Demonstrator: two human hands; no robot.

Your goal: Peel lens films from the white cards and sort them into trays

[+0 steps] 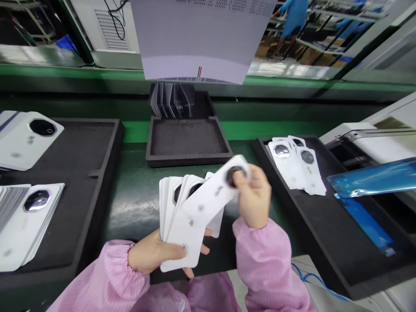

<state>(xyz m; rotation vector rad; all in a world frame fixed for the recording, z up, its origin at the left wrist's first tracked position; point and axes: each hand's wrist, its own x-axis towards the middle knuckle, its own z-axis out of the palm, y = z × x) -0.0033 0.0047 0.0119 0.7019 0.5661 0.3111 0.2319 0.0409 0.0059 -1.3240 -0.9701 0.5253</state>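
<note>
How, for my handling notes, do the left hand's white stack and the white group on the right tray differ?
The stack is fanned out in the left hand; the group lies overlapped on the right tray. A panel in the right hand partly covers the stack, while nothing covers the group. Both are mainly white.

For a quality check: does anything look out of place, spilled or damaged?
Small dark specks lie scattered on the glossy dark-green tabletop, just left of the hand-held white rounded-corner panels; they look like stray debris, though too small to identify. The similar white panels in the black tray at right overlap unevenly.
</note>
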